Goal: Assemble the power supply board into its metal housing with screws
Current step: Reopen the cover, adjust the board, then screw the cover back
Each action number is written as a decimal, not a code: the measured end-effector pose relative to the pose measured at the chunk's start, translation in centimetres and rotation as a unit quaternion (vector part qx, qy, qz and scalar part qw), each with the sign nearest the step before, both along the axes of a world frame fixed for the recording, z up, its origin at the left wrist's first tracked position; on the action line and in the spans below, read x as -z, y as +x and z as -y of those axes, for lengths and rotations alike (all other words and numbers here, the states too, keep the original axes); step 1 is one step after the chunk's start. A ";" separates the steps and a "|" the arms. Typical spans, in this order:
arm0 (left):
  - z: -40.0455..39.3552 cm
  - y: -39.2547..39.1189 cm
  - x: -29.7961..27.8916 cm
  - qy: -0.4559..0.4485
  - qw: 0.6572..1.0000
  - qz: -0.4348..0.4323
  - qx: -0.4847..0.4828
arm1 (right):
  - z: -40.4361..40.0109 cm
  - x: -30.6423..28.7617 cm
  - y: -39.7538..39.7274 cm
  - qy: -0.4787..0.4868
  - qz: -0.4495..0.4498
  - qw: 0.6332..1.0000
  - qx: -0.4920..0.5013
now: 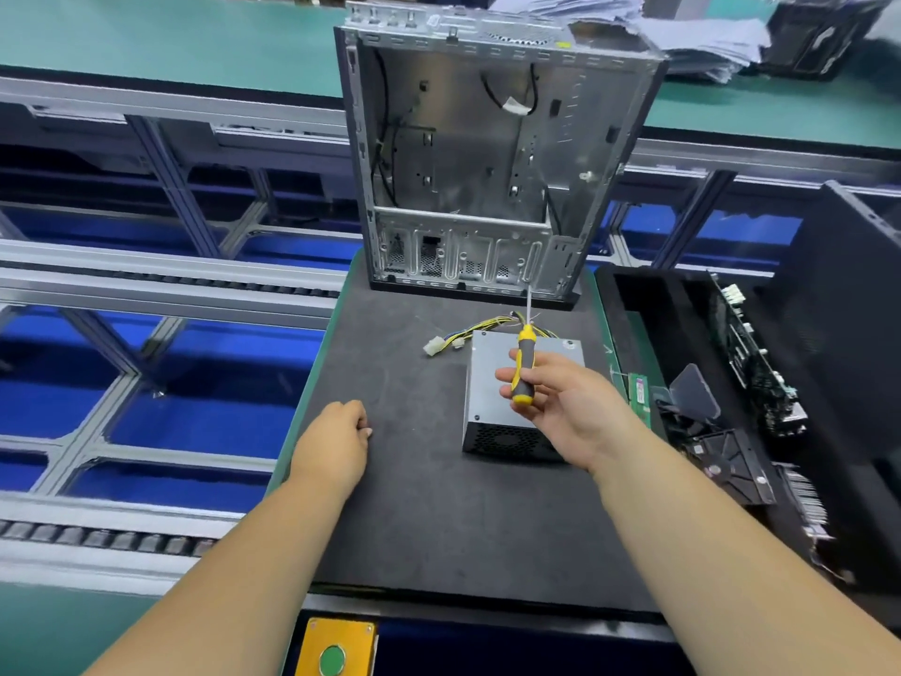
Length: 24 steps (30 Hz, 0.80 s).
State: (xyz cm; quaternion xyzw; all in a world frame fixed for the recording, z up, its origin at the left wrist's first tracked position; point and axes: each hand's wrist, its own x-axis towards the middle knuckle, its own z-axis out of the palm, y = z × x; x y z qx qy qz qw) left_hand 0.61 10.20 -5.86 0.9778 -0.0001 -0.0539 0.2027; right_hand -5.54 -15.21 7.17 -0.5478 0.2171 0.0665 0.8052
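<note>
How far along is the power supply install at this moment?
Early. Done: the metal housing lies open and empty on the mat. In hand: the right hand grips a screwdriver; the left hand rests curled on the mat. Left: the power supply sits outside the housing, unseated, unscrewed.

No text, label, brand or number can be read anywhere; any markings on the parts are blurred beyond reading.

Electronics assembly line, roller conveyor rails (161,280), open computer chassis (487,153)
</note>
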 end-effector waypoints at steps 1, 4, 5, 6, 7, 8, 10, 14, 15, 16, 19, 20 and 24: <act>0.5 0.0 -0.4 -0.010 1.000 0.005 -0.003 | 0.4 -0.2 -0.3 -0.021 0.004 1.000 0.000; 3.3 -0.5 -2.6 -0.094 0.993 0.067 0.006 | 2.7 -0.8 -1.5 -0.102 0.008 0.995 0.014; 5.0 -0.8 -3.8 -0.125 0.987 0.099 0.029 | 3.7 -0.9 -2.0 -0.124 0.010 0.992 0.018; 7.0 -1.2 -5.1 -0.152 0.979 0.120 0.059 | 4.8 -0.9 -2.6 -0.142 0.009 0.990 0.021; 9.2 -1.7 -6.3 -0.180 0.971 0.127 0.093 | 6.1 -0.7 -3.2 -0.156 0.006 0.987 0.024; 11.6 -2.3 -7.5 -0.208 0.962 0.122 0.127 | 7.5 -0.5 -3.8 -0.167 0.004 0.985 0.029; 16.6 -3.7 -9.0 -0.242 0.946 0.092 0.194 | 10.3 0.1 -5.3 -0.185 0.003 0.982 0.046; 25.5 -7.0 -8.9 -0.204 0.938 0.042 0.276 | 16.0 1.4 -9.1 -0.213 -0.015 0.974 0.072; 27.3 -7.8 -8.5 -0.202 0.939 0.029 0.276 | 17.3 1.6 -10.0 -0.218 -0.023 0.973 0.076; 28.8 -8.4 -8.1 -0.204 0.940 0.016 0.272 | 18.6 1.7 -10.9 -0.223 -0.032 0.971 0.079; 32.5 -9.6 -7.1 -0.216 0.944 -0.011 0.251 | 21.6 1.9 -13.1 -0.236 -0.051 0.967 0.077; 33.4 -9.8 -6.8 -0.221 0.944 -0.017 0.244 | 22.4 2.0 -13.6 -0.239 -0.053 0.966 0.079; 35.3 -10.2 -6.0 -0.245 0.947 -0.044 0.205 | 24.7 2.5 -14.9 -0.265 -0.058 0.960 0.077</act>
